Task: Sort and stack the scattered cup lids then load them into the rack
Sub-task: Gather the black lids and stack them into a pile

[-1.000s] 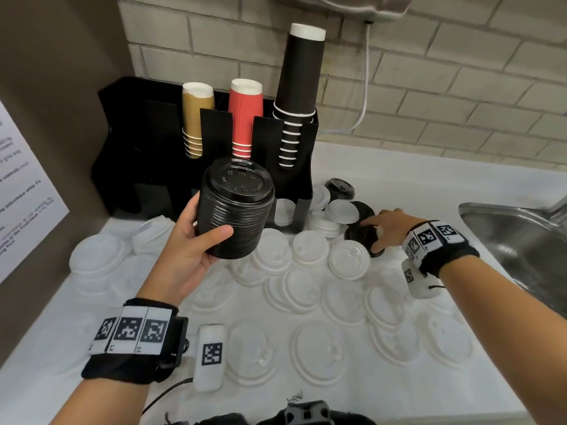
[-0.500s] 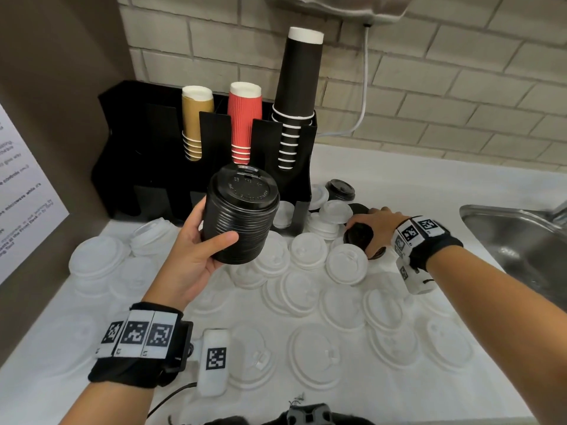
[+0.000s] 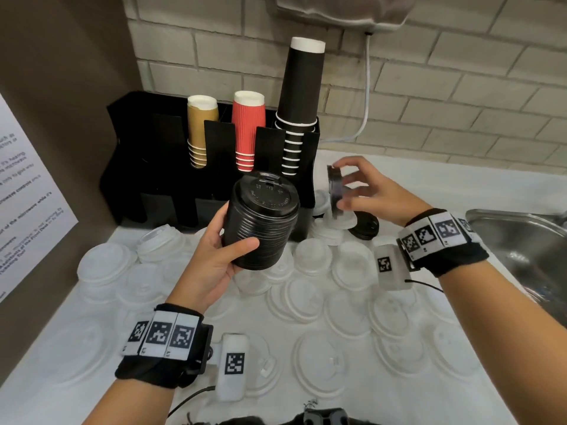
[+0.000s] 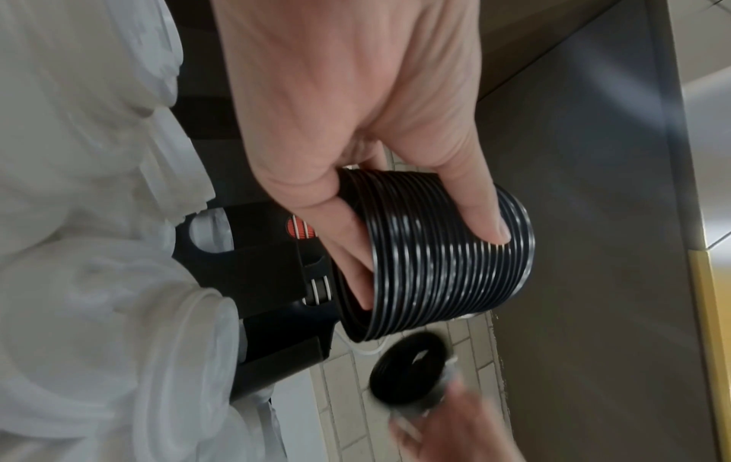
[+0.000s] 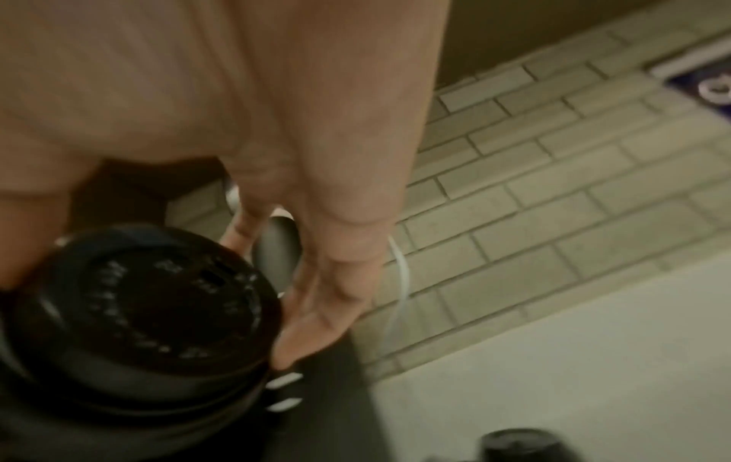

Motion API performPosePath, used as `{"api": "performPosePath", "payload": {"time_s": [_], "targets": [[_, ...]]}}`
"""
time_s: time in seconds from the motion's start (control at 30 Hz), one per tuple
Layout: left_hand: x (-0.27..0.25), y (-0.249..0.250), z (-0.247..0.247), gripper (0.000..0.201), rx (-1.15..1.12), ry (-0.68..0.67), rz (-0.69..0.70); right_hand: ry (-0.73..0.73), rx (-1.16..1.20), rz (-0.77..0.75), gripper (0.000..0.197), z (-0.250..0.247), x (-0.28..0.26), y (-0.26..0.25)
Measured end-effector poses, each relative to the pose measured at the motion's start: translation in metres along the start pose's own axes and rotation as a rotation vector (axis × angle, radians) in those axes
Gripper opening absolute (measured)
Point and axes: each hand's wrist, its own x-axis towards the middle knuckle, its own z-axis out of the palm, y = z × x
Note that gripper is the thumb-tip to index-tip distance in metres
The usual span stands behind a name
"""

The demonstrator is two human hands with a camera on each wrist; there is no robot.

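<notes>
Right now my left hand (image 3: 214,259) is wrapped around the tall black stack of lids (image 3: 260,222), thumb across its ribbed side and the other fingers (image 4: 356,250) behind, holding it in the air just in front of the rack (image 3: 171,167). The stack leans a little, its top facing up and toward me. My right hand (image 3: 368,191) pinches a few black lids (image 3: 335,191) by the rim, turned on edge so their flat face looks sideways toward the stack, just right of the rack's end wall. So the loose lids sit right of and slightly above the stack's top; I think they must tip flat and come leftward to seat on it. Between the two is open air, though the rack's corner stands close behind. One more black lid (image 3: 365,225) lies on the tabletop (image 3: 460,185) below my right hand, and white lids (image 3: 313,256) crowd the space under both wrists.
</notes>
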Motion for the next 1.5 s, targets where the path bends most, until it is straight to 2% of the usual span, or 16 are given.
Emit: {"api": "performPosePath", "payload": {"time_s": [0.03,0.1,0.17,0.27,0.33,0.43,0.6,0.77,0.97,1.13,1.3,1.37,1.43,1.5], "targets": [[0.000,-0.001,0.001,0.085,-0.007,-0.002,-0.007,-0.040,0.083,-0.047,0.060,0.007,-0.003,-0.012],[0.001,-0.002,0.002,0.088,-0.022,-0.009,-0.015,-0.110,0.104,-0.143,0.065,0.018,-0.006,-0.032],[0.001,-0.003,0.002,0.086,-0.020,-0.024,-0.017,-0.167,0.026,-0.210,0.066,0.024,-0.007,-0.048],[0.001,-0.003,0.003,0.072,0.011,-0.055,-0.008,-0.224,-0.105,-0.284,0.065,0.029,-0.007,-0.064],[0.001,-0.003,0.003,0.072,0.027,-0.068,-0.007,-0.245,-0.195,-0.336,0.066,0.034,-0.006,-0.070],[0.000,-0.002,0.002,0.083,0.027,-0.070,-0.012,-0.264,-0.279,-0.360,0.067,0.039,-0.003,-0.076],[-0.001,0.001,0.000,0.073,0.046,-0.110,-0.010,-0.300,-0.347,-0.373,0.067,0.043,0.000,-0.081],[0.000,0.000,-0.001,0.079,0.042,-0.092,-0.010,-0.313,-0.396,-0.366,0.067,0.043,0.004,-0.083],[0.003,0.003,0.001,0.075,0.043,-0.100,-0.003,-0.366,-0.455,-0.362,0.067,0.039,0.009,-0.091],[0.006,0.004,0.003,0.071,0.004,-0.078,0.012,-0.304,-0.429,-0.367,0.067,0.041,0.011,-0.094],[0.007,0.003,0.001,0.078,-0.029,-0.058,0.007,-0.256,-0.384,-0.365,0.067,0.030,0.009,-0.092],[0.009,0.005,-0.001,0.078,-0.039,-0.049,0.018,-0.132,-0.271,-0.274,0.061,0.011,0.011,-0.086],[0.013,0.009,-0.002,0.078,-0.034,-0.039,0.036,0.036,-0.195,-0.155,0.047,-0.012,0.019,-0.069],[0.017,0.013,-0.004,0.076,-0.028,-0.037,0.057,0.105,-0.282,0.024,0.032,-0.029,0.035,-0.041]]}}
